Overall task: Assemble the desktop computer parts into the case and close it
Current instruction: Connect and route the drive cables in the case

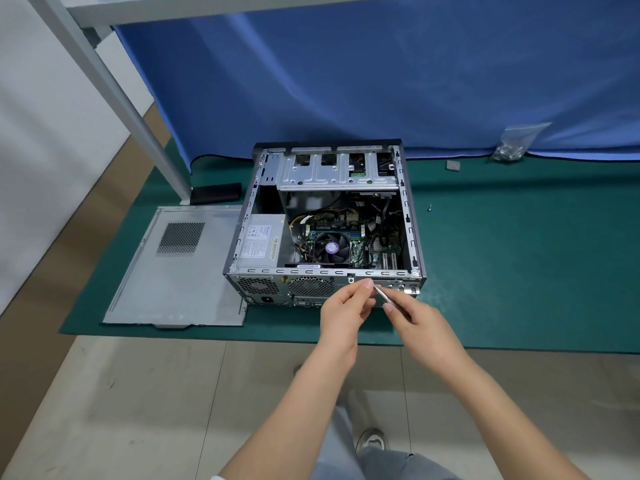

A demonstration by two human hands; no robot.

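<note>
We see the case (325,223) lying open on its side on a green mat (519,271) spread over the floor, with its rear panel turned toward us. Left of the case, touching its near corner, lies the side panel (180,271), flat on the mat. Behind the case's left corner a black block (215,193) sits at the foot of a grey metal post (114,98). A blue cloth (381,81) hangs behind the case. Right of the case a single screw (429,207) lies on the mat; further back on that side are a small grey pad (453,165) and a clear bag of screws (512,147). Inside the case we make out the power supply (261,241) at the left, the cooler fan (331,248) in the middle and the drive cage (332,171) at the back.

Our hands meet in front of the case's rear panel, near its right end, and hide part of it. The left hand (344,306) pinches the tip of a thin metal tool (382,294) between thumb and forefinger. The right hand (417,322) grips the tool's other end with curled fingers. We cannot tell whether the tool touches the case.
</note>
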